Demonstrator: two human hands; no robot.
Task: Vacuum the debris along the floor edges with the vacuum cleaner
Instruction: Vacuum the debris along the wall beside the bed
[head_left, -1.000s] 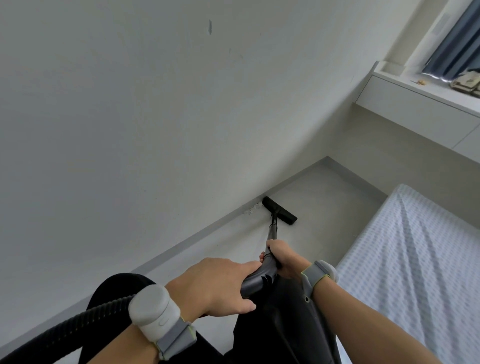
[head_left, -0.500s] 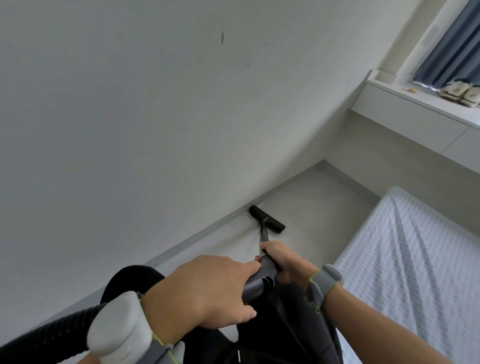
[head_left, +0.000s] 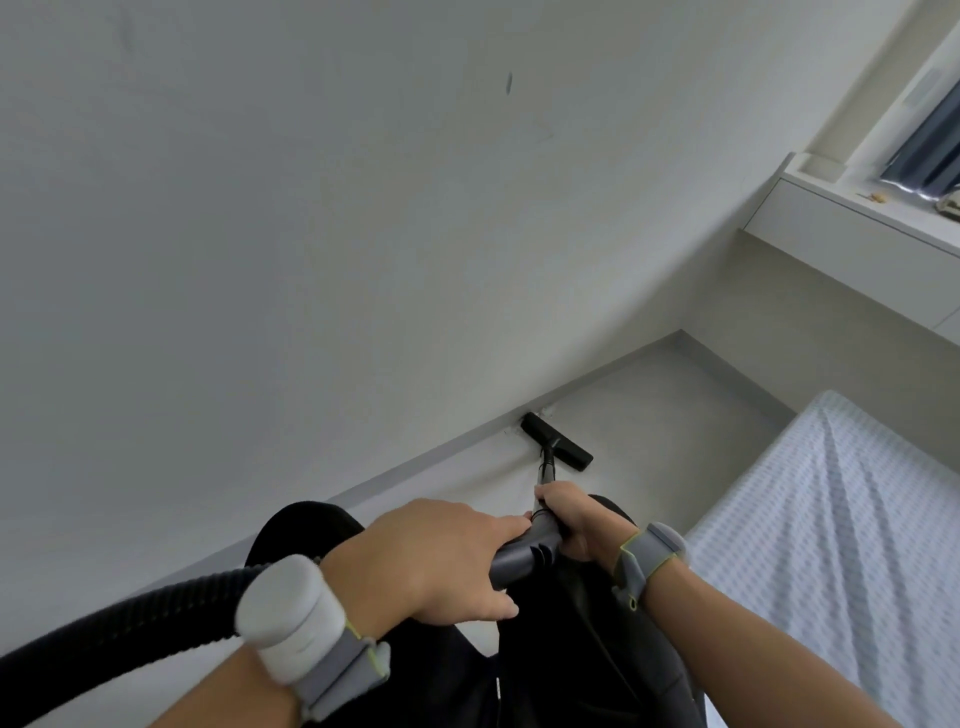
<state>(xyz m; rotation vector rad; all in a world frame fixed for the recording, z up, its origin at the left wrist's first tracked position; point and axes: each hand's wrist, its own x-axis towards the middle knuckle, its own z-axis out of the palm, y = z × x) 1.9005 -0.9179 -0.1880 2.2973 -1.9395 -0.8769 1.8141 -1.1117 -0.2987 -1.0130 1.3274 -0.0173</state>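
The black vacuum floor head (head_left: 557, 441) lies on the pale floor, its left end against the skirting board. A few small white bits of debris (head_left: 545, 413) sit by that end at the wall. A thin dark wand (head_left: 546, 470) runs from the head back to a curved grey handle (head_left: 524, 556). My left hand (head_left: 436, 564) grips the rear of the handle. My right hand (head_left: 574, 517) grips the wand just ahead of it. A black ribbed hose (head_left: 130, 623) trails off to the lower left.
A white wall (head_left: 311, 234) rises on the left with a grey skirting board (head_left: 415, 467) along the floor. A bed with a pale checked sheet (head_left: 831, 545) fills the right side. A white window ledge (head_left: 857, 228) stands at the far right. My dark trouser legs are below.
The floor head has slid along the skirting toward the far corner and now sits by the debris at the wall. Both hands keep the same grip.
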